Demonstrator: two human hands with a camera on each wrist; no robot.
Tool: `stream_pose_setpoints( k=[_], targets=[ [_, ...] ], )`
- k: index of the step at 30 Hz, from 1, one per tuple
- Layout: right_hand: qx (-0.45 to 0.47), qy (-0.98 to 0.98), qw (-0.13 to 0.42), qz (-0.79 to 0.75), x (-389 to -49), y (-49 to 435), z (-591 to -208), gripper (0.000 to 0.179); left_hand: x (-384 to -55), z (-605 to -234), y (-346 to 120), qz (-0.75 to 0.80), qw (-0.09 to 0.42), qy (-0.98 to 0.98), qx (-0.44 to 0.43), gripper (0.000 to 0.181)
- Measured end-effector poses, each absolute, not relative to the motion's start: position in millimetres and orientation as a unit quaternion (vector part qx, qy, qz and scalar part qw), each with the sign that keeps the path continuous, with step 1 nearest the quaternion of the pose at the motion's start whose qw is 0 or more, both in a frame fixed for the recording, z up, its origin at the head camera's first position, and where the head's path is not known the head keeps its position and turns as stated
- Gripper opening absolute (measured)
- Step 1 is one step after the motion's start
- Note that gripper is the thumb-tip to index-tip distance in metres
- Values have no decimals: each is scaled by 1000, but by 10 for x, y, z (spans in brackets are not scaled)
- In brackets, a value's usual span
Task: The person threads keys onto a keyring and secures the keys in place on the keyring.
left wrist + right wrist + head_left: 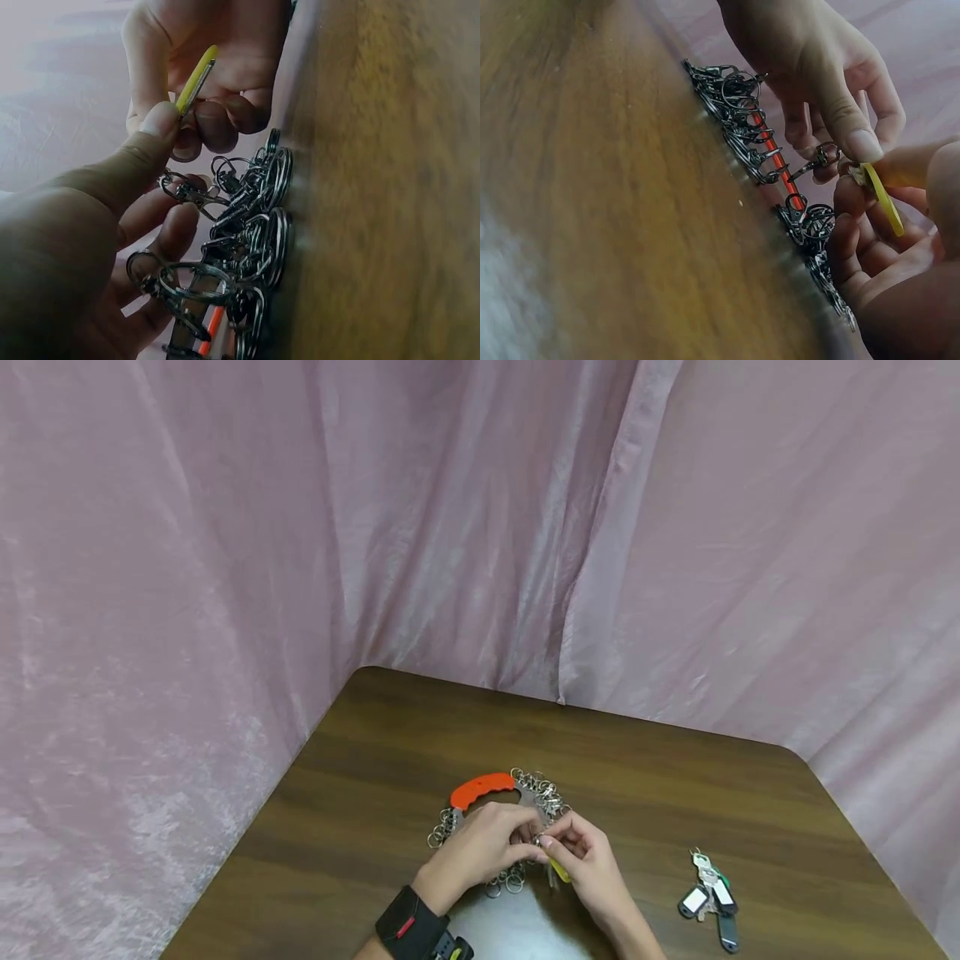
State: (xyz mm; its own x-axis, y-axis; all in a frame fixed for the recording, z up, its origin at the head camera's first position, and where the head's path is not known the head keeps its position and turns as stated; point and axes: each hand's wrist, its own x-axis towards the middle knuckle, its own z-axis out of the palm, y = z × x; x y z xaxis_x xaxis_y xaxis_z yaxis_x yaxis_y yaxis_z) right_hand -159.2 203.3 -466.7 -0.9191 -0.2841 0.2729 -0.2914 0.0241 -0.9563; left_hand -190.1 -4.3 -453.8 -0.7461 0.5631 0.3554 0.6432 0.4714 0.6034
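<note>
A large ring-shaped key holder with an orange handle [483,787] lies on the table, hung with many metal clips and split rings [543,789]. Over its near right part, my left hand [491,843] holds one small metal clip [821,156] at its fingers, its thumb against the end of a yellow key tag [196,79]. My right hand [588,856] pinches that yellow tag close to the left fingertips. A metal key [552,877] hangs by the tag. Fingers hide whether tag and clip are joined.
To the right on the brown wooden table [637,793] lies a bunch of keys [705,885] with dark and green tags. Pink curtains [465,527] hang behind and beside the table. A black band [408,922] is on the left wrist.
</note>
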Motion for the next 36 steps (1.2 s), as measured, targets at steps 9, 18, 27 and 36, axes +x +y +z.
stream_pose_setpoints(
  k=[9, 18, 27, 36],
  targets=[
    [206, -736, 15, 644, -1609, 2134, -4530, 4, -1917, -4459, 51, -379, 78, -841, -378, 17],
    [197, -748, 20, 633, -1575, 2150, -4643, 3, -1889, -4551, 44, -402, 21, -843, -357, 22],
    [225, -765, 16, 603, -1700, 1962, -4570, 6, -1962, -4510, -170, -397, 19, -851, -344, 21],
    [251, -779, 30, 573, -1747, 1977, -4518, 6, -1950, -4435, -160, -377, 67, -853, -354, 19]
  ],
)
